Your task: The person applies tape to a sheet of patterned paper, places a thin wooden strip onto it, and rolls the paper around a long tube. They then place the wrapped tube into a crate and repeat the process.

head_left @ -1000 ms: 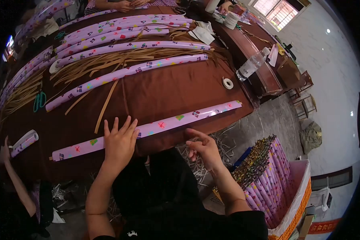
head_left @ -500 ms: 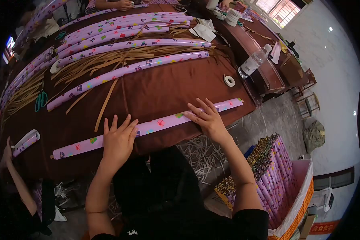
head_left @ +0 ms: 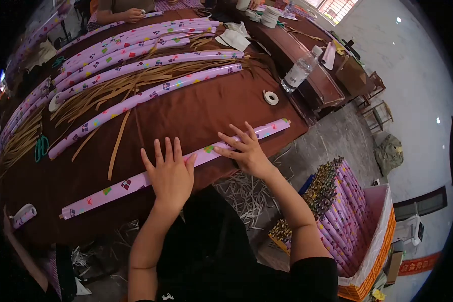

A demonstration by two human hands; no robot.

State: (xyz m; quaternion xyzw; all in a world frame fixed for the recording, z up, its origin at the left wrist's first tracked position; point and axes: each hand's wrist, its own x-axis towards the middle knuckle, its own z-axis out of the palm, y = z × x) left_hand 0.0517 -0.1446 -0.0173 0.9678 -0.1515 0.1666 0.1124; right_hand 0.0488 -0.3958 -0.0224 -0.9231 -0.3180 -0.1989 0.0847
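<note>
A long tube wrapped in shiny pink patterned paper (head_left: 205, 155) lies slantwise along the table's near edge. My left hand (head_left: 171, 173) rests flat across its middle, fingers spread and pointing away from me. Further right, my right hand (head_left: 244, 151) lies over the same tube with its fingers apart. Neither hand is wrapped around it. A short tan stub shows at the tube's left end. Beyond it on the brown cloth (head_left: 186, 110) is another long patterned tube (head_left: 151, 95), with brown paper strips (head_left: 117, 146) nearby.
More wrapped tubes (head_left: 121, 50) lie at the back. Green scissors (head_left: 41, 147), a tape roll (head_left: 271, 97) and a water bottle (head_left: 299, 70) are on the tables. Below right, an orange crate (head_left: 380, 261) holds many tubes. Paper shreds (head_left: 249, 199) litter the floor. Other people's hands (head_left: 133, 15) are nearby.
My left hand has slid right along the tube, closer to my right hand, and its fingers have spread. My right hand stays at about the same place on the tube. The view has shifted slightly.
</note>
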